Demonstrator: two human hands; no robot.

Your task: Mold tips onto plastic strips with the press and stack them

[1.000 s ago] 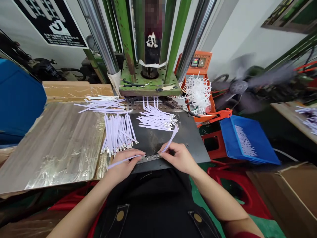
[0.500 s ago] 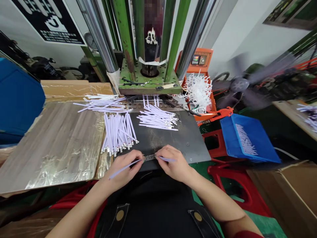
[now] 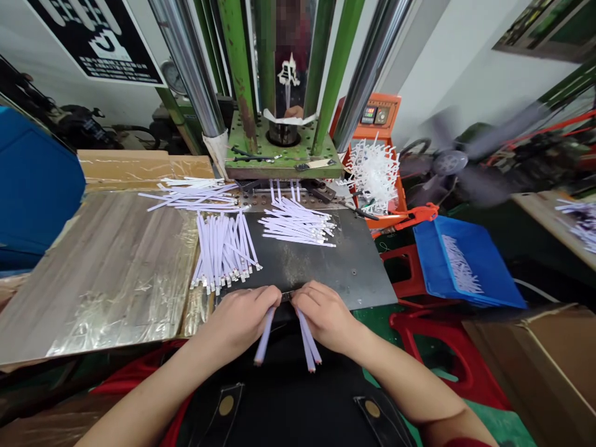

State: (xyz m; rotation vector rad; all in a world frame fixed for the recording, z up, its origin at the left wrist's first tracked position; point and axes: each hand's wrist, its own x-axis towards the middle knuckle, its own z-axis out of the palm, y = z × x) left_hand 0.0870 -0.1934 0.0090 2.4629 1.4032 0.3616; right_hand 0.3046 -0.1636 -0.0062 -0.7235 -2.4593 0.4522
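My left hand (image 3: 251, 310) and my right hand (image 3: 323, 307) are close together at the table's front edge, fingers closed on a small dark metal bar (image 3: 286, 297) between them. Most of the bar is hidden by the fingers. A lavender flat strip (image 3: 264, 338) hangs down below my left hand, and a pair of lavender strips (image 3: 308, 341) hangs below my right. How the strips join the bar is hidden. Beyond my left hand lies a pile of lavender strips with silvery ends (image 3: 223, 248); a second pile (image 3: 298, 220) lies farther off on the dark plate (image 3: 354, 261).
A green press (image 3: 284, 162) with steel columns rises behind the plate. More strips (image 3: 195, 194) lie at the back left. On the right are an orange machine (image 3: 388, 115) holding white plastic pieces, a fan (image 3: 449, 162), a blue bin (image 3: 488, 279) and red stools (image 3: 447, 347).
Both hands have shifted slightly right and drawn closer over the bar. The strips that lay across the hands now hang downward, and a second strip shows at my right hand.
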